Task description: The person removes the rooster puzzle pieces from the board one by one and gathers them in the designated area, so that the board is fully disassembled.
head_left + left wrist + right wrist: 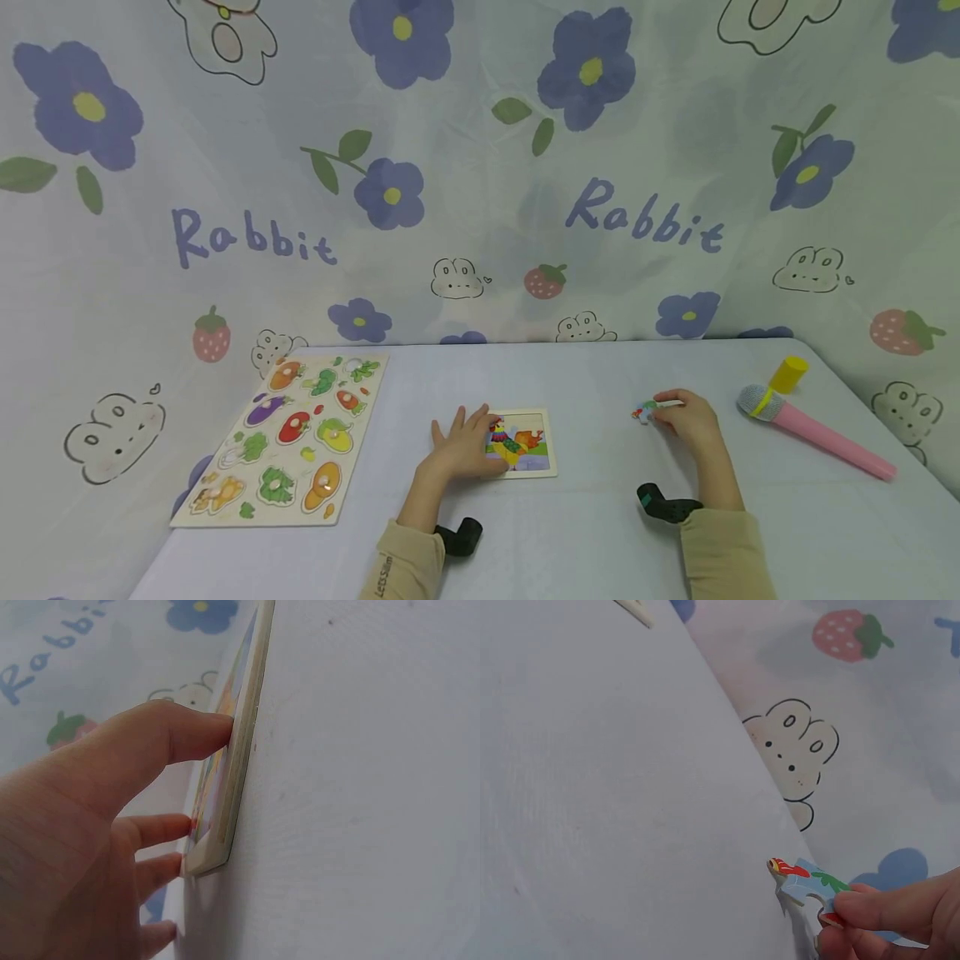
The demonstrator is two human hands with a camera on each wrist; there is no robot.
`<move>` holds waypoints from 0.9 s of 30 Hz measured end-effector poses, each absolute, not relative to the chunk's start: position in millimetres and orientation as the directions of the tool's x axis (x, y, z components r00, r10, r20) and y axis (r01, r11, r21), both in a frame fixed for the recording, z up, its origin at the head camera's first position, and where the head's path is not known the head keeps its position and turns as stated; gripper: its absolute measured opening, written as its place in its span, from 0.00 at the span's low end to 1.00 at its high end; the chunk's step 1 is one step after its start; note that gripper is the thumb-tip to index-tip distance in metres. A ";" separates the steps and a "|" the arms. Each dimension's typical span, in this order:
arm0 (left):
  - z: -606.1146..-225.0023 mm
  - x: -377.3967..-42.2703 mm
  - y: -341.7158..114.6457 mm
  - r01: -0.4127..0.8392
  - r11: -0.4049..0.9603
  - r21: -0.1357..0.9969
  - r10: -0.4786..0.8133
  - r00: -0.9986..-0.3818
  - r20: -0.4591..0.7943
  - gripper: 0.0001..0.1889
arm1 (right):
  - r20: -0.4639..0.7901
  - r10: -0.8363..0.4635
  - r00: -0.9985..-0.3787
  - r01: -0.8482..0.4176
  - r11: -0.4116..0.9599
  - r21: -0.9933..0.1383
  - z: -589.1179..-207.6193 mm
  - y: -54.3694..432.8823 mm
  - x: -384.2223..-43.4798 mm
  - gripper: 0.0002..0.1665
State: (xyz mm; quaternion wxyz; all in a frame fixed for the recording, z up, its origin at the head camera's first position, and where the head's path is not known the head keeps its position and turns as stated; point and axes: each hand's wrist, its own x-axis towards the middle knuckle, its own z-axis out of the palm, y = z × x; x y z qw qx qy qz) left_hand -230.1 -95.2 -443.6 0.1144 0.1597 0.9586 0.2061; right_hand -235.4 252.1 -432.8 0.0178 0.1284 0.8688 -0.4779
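R hand (688,418) pinches the puzzle piece (801,882), well apart to the right of the puzzle board (552,450); piece sticks out left, twd the board. L hand (461,450), w/ fingers spread, rests on board's left part, so is nearer.

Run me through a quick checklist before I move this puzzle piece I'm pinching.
1. Puzzle piece held: ok, pinched in the right hand.
2. Puzzle board steadied: ok, the left hand rests on it.
3. Piece over the board: not ok, it is off to the board's right.
4. Path between them: ok, nothing shows in the way.
5. Microphone out of the way: ok, it lies right of the right hand.
6. Matching slot: cannot tell, the left hand covers part of the picture.
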 end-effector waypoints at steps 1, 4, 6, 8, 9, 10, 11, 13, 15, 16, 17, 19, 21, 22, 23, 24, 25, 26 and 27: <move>-443.6 -230.0 -95.2 0.258 0.864 0.433 0.353 -0.923 -0.155 0.39 | -0.145 0.206 -0.968 0.234 0.525 -0.819 -432.9 251.7 -235.1 0.22; -443.9 -230.3 -95.6 0.258 0.864 0.432 0.354 -0.922 -0.156 0.39 | -0.109 0.212 -0.971 0.213 0.567 -0.795 -434.8 251.1 -235.5 0.20; -444.2 -230.5 -95.7 0.259 0.864 0.432 0.355 -0.922 -0.157 0.39 | -0.084 0.222 -0.971 0.204 0.597 -0.776 -437.0 250.4 -235.7 0.19; -444.7 -230.8 -95.7 0.260 0.865 0.429 0.355 -0.921 -0.157 0.39 | -0.061 0.235 -0.970 0.199 0.629 -0.752 -439.3 249.5 -236.3 0.19; -444.6 -230.9 -95.8 0.261 0.865 0.429 0.355 -0.921 -0.157 0.39 | -0.048 0.241 -0.969 0.197 0.644 -0.740 -440.0 249.1 -236.6 0.19; -444.6 -230.9 -95.7 0.261 0.864 0.430 0.356 -0.921 -0.156 0.39 | -0.037 0.249 -0.968 0.196 0.657 -0.728 -440.6 248.4 -236.5 0.18; -444.4 -230.8 -95.6 0.261 0.864 0.431 0.357 -0.921 -0.156 0.40 | -0.025 0.256 -0.966 0.196 0.669 -0.717 -441.0 247.7 -236.5 0.18; -443.6 -230.6 -95.6 0.264 0.863 0.430 0.358 -0.921 -0.153 0.40 | -0.005 0.266 -0.964 0.193 0.686 -0.702 -441.0 246.4 -236.2 0.18; -442.6 -230.4 -95.6 0.264 0.864 0.429 0.358 -0.921 -0.154 0.40 | 0.008 0.272 -0.962 0.191 0.695 -0.694 -440.5 245.8 -235.8 0.18; -442.1 -230.2 -95.4 0.264 0.864 0.429 0.358 -0.921 -0.154 0.40 | 0.013 0.275 -0.961 0.189 0.696 -0.693 -440.3 245.5 -235.5 0.18; -441.6 -230.0 -95.4 0.264 0.864 0.429 0.358 -0.921 -0.155 0.40 | 0.016 0.277 -0.961 0.189 0.697 -0.692 -440.3 245.5 -235.5 0.18; -441.1 -229.8 -95.2 0.261 0.863 0.432 0.357 -0.921 -0.158 0.40 | 0.025 0.283 -0.959 0.188 0.697 -0.692 -440.9 245.5 -235.5 0.18; -441.0 -229.7 -95.2 0.261 0.863 0.432 0.358 -0.920 -0.159 0.39 | 0.038 0.293 -0.955 0.185 0.695 -0.694 -441.7 245.3 -235.9 0.18; -441.1 -229.8 -95.2 0.262 0.864 0.430 0.358 -0.920 -0.159 0.39 | 0.049 0.298 -0.953 0.181 0.695 -0.696 -442.1 244.9 -236.1 0.18; -441.4 -230.0 -95.3 0.263 0.865 0.428 0.358 -0.920 -0.158 0.39 | 0.062 0.303 -0.951 0.176 0.695 -0.698 -442.3 244.3 -236.3 0.17; -441.6 -230.2 -95.4 0.262 0.865 0.427 0.358 -0.920 -0.159 0.39 | 0.071 0.307 -0.949 0.171 0.691 -0.702 -442.3 243.5 -236.5 0.17; -442.1 -230.5 -95.4 0.263 0.866 0.425 0.358 -0.920 -0.159 0.39 | 0.079 0.312 -0.947 0.165 0.681 -0.714 -442.1 242.5 -237.0 0.17; -442.3 -230.6 -95.5 0.264 0.866 0.424 0.358 -0.920 -0.158 0.39 | 0.085 0.315 -0.945 0.156 0.668 -0.728 -441.7 241.3 -237.7 0.17; -442.5 -230.7 -95.6 0.263 0.866 0.425 0.357 -0.920 -0.159 0.39 | 0.089 0.316 -0.945 0.148 0.651 -0.745 -441.0 239.8 -238.4 0.16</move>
